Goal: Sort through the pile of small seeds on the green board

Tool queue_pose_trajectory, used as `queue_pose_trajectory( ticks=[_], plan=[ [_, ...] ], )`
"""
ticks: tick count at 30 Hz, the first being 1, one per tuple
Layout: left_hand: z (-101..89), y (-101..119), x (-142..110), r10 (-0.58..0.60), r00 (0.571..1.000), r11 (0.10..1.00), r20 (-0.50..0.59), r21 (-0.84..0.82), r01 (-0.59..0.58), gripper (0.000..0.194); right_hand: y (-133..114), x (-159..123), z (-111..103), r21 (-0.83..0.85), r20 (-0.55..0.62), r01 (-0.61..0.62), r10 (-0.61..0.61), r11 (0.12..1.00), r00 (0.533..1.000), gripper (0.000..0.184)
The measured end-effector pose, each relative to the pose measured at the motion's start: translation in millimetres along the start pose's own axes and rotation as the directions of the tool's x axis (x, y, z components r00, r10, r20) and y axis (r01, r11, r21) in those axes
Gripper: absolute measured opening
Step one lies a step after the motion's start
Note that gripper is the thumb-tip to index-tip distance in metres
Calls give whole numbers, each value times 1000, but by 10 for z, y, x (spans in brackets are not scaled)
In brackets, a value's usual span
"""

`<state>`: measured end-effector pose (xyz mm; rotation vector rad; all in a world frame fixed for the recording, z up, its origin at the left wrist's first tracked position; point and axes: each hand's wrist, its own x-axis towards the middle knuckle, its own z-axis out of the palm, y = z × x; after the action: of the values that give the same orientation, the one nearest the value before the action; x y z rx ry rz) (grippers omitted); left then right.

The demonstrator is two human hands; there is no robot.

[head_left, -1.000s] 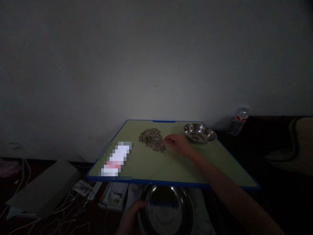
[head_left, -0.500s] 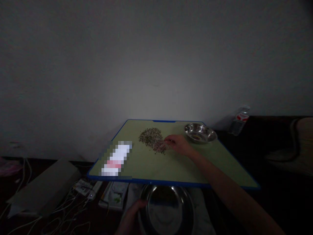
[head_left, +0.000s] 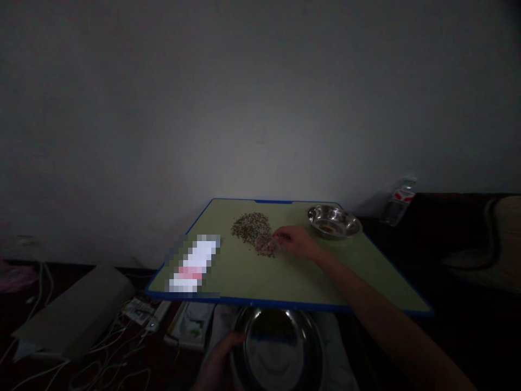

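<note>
My right hand (head_left: pixel 295 240) reaches over the board, its fingers pinched at the edge of a crumpled, pinkish see-through thing (head_left: pixel 266 243) that looks like a thin plastic bag. This lies against the near right side of a spread of small dark and pale seeds or grains (head_left: pixel 250 228). Low in the view, my left hand (head_left: pixel 220 353) grips the left rim of a large shiny metal bowl (head_left: pixel 277 358), its thumb over the edge. Dark matter shows inside that bowl, too dim to name.
The pale green board (head_left: pixel 240 277) has a blue edge. A smaller metal bowl (head_left: pixel 334 221) stands at its back right, and a blurred-out bright phone-like thing (head_left: pixel 194 265) lies at left. Beyond are a plastic bottle (head_left: pixel 399 201), a grey box (head_left: pixel 77 312) and tangled cables (head_left: pixel 109 353).
My right hand has shifted very slightly beside the pinkish see-through thing. The left hand and both bowls have not visibly moved.
</note>
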<state>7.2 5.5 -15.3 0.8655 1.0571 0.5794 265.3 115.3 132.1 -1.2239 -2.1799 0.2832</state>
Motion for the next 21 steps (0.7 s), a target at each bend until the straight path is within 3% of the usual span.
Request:
queue_pose_trajectory(
  ticks=[9,13,21],
  plan=[
    [48,17,-65,-92,995,995,-43,-45,90,31,-16,1,-31,90,49,-31,26,995,998,21],
    [61,39,-85,-98,993,993,-66,-78,93,30,-16,-3,-29,82,94,-14,6,997,996,20],
    [146,30,-129,-47,994,986,-94,-165,31,23,-27,5,-8,25,32,-57,56,998,998,22]
  ],
)
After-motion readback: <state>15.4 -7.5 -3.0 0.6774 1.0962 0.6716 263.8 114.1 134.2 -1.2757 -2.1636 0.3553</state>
